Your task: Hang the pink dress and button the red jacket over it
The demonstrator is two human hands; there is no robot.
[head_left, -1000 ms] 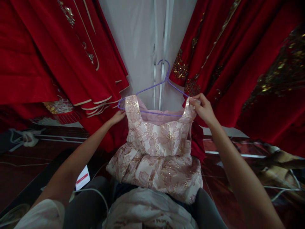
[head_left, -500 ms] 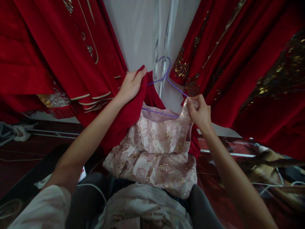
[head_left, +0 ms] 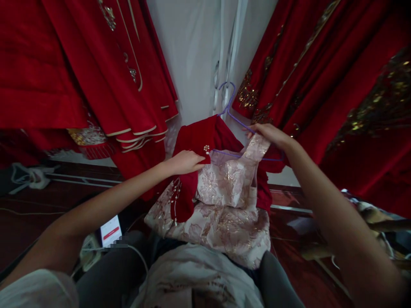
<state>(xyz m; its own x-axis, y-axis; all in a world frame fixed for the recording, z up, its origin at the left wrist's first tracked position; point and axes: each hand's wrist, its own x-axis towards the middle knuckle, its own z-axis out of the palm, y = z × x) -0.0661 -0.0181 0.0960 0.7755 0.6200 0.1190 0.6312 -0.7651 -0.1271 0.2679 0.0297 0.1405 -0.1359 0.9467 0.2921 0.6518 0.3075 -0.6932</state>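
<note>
A pale pink dress [head_left: 221, 179] with a gold floral pattern lies across my lap. Its one visible strap hangs over the right arm of a thin purple hanger [head_left: 233, 115]. My right hand [head_left: 269, 133] is closed over that hanger arm, at the top of the strap; its fingertips are partly hidden. A red jacket [head_left: 194, 136] covers the hanger's left arm and the dress's left shoulder. My left hand [head_left: 188, 161] pinches the jacket's front edge, just below a small pearl-like flower ornament [head_left: 206, 148]. A beaded tassel [head_left: 176, 196] dangles from the red cloth.
Red embroidered garments hang on the left [head_left: 118, 85] and right [head_left: 308, 85]. Behind the hanger is a white panel [head_left: 189, 47]. A lit phone [head_left: 111, 231] and a white cable [head_left: 136, 252] are by my left leg. Blurred items [head_left: 375, 218] lie at lower right.
My left hand has come down, laying the red jacket's front over the hanger's left side and the dress. The ornament and tassel now show. My right hand has shifted slightly up onto the hanger.
</note>
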